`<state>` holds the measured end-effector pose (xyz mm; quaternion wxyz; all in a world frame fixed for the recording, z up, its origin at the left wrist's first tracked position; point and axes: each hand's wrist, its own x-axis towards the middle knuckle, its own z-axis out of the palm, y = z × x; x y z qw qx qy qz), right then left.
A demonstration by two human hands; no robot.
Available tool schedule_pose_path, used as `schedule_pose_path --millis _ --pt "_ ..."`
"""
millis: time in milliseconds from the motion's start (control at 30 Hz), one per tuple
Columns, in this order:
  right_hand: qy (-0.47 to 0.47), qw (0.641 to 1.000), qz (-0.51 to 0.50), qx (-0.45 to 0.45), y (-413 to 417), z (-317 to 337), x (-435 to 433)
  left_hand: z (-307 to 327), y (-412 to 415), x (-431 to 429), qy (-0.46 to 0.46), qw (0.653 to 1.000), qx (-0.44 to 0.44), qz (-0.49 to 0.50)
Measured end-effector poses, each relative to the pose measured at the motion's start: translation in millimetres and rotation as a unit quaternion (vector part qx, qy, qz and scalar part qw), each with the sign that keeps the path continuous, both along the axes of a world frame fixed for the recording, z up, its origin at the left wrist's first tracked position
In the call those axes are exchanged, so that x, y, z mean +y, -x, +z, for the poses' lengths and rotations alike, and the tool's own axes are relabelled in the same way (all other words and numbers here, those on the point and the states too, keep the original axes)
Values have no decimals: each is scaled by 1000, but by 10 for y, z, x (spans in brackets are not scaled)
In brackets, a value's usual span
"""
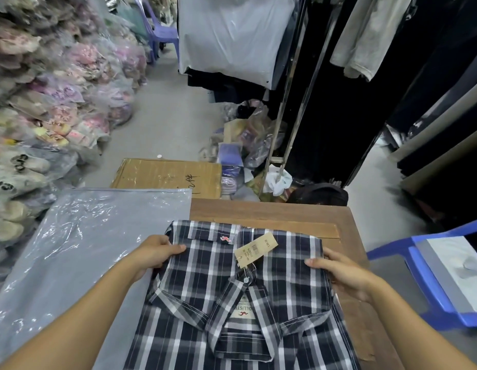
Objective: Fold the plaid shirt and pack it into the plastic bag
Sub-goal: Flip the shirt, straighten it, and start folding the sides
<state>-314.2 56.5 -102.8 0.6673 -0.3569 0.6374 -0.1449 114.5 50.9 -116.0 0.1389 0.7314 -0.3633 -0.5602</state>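
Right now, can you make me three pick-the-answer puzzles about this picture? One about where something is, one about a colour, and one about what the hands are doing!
1. Where is the plastic bag?
A. Left of the shirt
B. On the blue chair
C. Hanging on the rack

2. What colour is the little logo on the shirt's pocket?
A. Green
B. Red
C. Yellow

3. What are the hands doing?
A. Both off the shirt
B. One holds the tag
C. Each grips one side of the shirt

Answers:
1. A: the bag lies flat on the table, beside the shirt on its left.
2. B: the small stitched figure is red.
3. C: the left hand holds the shirt's left edge and the right hand its right edge, thumbs on top; the tag lies untouched between them.
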Motion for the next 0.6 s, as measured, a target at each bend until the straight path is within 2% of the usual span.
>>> schedule_pose_path --millis 100,167,367,500,600 --pt "-13 995 -65 -78 -80 53 -99 -60 -17 -120 -15 995 99 21" --pt "11 989 -101 -103 -157 109 -245 139 117 -244 4 986 158 57" --pt "102 969 -172 -143 -348 411 -998 641 343 -897 88 964 238 82" --pt "114 975 -145 -128 -290 435 -1241 661 375 -1126 70 961 249 98" --pt "90 993 -56 -56 -168 275 -1161 457 362 -1045 17 962 250 112"
